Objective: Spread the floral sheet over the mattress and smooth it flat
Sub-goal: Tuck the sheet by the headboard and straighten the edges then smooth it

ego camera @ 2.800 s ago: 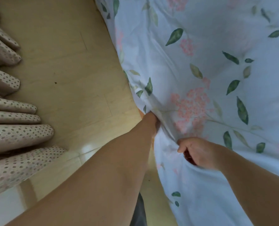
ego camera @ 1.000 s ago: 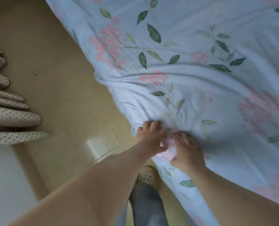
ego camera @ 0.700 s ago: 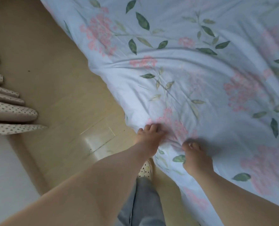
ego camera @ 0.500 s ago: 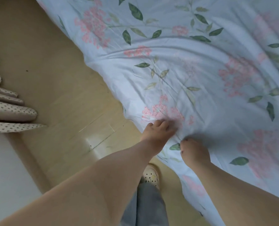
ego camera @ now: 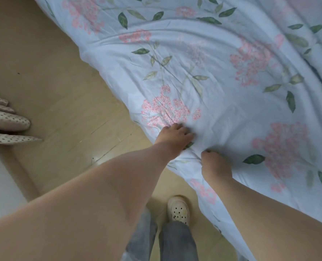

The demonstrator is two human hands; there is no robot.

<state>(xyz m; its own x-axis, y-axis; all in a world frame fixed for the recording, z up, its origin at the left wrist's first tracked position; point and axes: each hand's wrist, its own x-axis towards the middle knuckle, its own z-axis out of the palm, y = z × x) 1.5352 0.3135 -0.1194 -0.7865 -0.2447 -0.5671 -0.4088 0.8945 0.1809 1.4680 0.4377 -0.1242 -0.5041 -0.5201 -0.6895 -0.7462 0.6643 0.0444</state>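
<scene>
The floral sheet (ego camera: 222, 76), pale blue with pink blossoms and green leaves, covers the bed and hangs over its near edge; creases run across it. The mattress is hidden under it. My left hand (ego camera: 175, 137) lies at the bed's edge just below a pink flower cluster, its fingers curled into the cloth. My right hand (ego camera: 213, 166) is close beside it, to the right and slightly nearer to me, fingers bent down and gripping a bunched fold of the sheet. Wrinkles fan out from both hands.
Light wooden floor (ego camera: 62, 102) runs along the bed's left side. Folds of a dotted curtain (ego camera: 4, 119) hang at the far left, with a white wall (ego camera: 0, 181) below them. My foot in a cream clog (ego camera: 179, 210) stands close to the bed's side.
Both hands have shifted along the bed's edge while holding the sheet. The pink flower cluster now lies just above my left hand, and my foot has stepped forward.
</scene>
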